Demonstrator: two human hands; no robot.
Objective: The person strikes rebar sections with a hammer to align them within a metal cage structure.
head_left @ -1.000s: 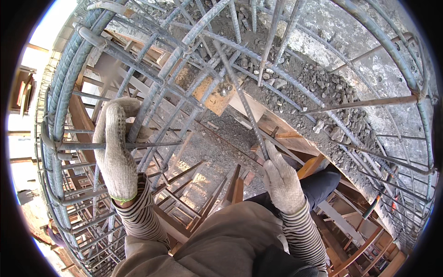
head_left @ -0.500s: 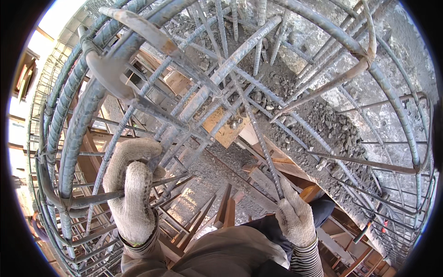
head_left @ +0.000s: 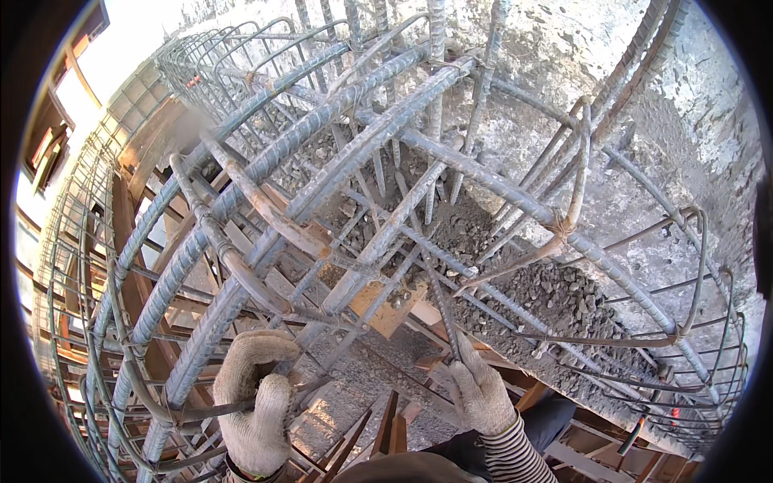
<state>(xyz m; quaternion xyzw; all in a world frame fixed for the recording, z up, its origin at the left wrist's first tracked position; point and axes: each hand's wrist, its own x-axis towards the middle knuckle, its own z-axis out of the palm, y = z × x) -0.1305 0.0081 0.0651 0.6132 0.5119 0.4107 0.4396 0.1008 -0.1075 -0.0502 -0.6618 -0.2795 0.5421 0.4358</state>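
Note:
My left hand (head_left: pixel 256 398), in a pale knit work glove, is curled with its fingers wrapped round the lower part of a thick diagonal steel rebar (head_left: pixel 396 225). A thinner cage bar crosses in front of this hand. My right hand (head_left: pixel 481 393), gloved too, is closed on the lower end of a thinner ribbed rebar (head_left: pixel 440 299). That bar slants up and away to the left, crossing the diagonal bar's line among the cage bars. Just beyond both hands, a yellowish board (head_left: pixel 388 309) lies below the crossing bars.
Curved and straight bars form a large cage around me, with bent hooks (head_left: pixel 266 211) at upper left. Broken rubble (head_left: pixel 564 294) lies against a rough concrete wall (head_left: pixel 668 193) on the right. Timber pieces (head_left: pixel 394 427) stand below. A dark-handled tool (head_left: pixel 632 436) is at lower right.
The view has shifted, so the cage sits lower in it. My right hand has moved away from me with the thin rebar. My left hand keeps its place on the thick rebar.

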